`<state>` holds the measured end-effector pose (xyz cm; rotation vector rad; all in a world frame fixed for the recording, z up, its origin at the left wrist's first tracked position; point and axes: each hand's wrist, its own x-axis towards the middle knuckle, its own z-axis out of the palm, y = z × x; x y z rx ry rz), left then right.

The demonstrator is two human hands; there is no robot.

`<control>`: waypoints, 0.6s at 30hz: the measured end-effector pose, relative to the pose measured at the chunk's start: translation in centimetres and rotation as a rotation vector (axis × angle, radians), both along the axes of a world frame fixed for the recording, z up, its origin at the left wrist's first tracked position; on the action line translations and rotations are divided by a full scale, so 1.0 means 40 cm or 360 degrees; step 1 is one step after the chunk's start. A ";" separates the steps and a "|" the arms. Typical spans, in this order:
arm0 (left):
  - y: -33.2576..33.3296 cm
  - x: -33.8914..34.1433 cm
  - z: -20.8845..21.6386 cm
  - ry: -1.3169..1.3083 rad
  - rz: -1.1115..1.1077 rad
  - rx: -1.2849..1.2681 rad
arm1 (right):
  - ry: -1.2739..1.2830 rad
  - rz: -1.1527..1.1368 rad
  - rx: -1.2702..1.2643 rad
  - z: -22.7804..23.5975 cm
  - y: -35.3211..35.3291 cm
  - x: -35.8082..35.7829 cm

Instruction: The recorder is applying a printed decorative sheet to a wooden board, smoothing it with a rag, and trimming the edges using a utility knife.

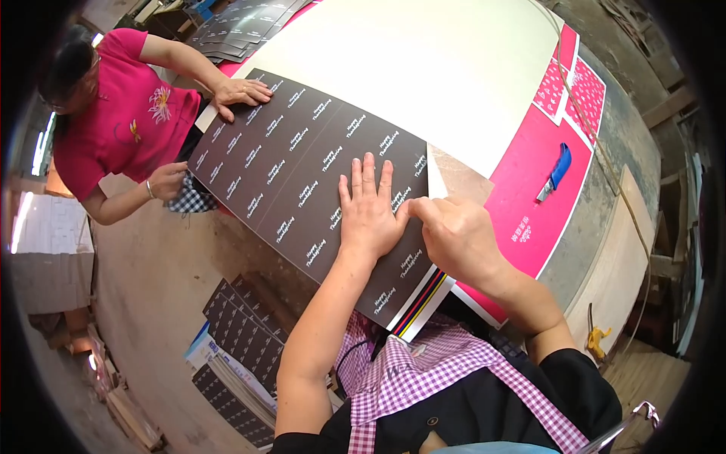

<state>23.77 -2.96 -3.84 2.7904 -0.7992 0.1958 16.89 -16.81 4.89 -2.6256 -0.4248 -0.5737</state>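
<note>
A dark brown sheet with rows of white lettering lies across the pale table-top stack. My left hand presses flat on it near its right edge, fingers stretched out. Close beside it, my right hand is closed in a pinch at that edge, where a white margin strip lifts and curls. The fingertips hide the exact grip. Nearer my body, the sheet's margin shows coloured stripes. A brown piece lies beyond my right hand.
A co-worker's hand rests on the sheet's far left corner; the other is at its left edge. A blue box cutter lies on pink sheets at right. Printed sheets are stacked below, left. A yellow-handled tool is lower right.
</note>
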 end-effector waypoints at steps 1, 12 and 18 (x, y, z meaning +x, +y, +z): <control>0.000 0.001 0.000 0.0014 0.0001 -0.0009 | -0.0001 0.0027 -0.0003 0.005 0.002 -0.002; -0.006 0.001 -0.001 0.0027 -0.0015 -0.0011 | -0.0113 0.0095 -0.0018 -0.014 0.015 -0.009; -0.006 0.001 0.002 0.0011 -0.0029 0.0135 | -0.0082 0.0196 0.0033 -0.030 0.021 -0.011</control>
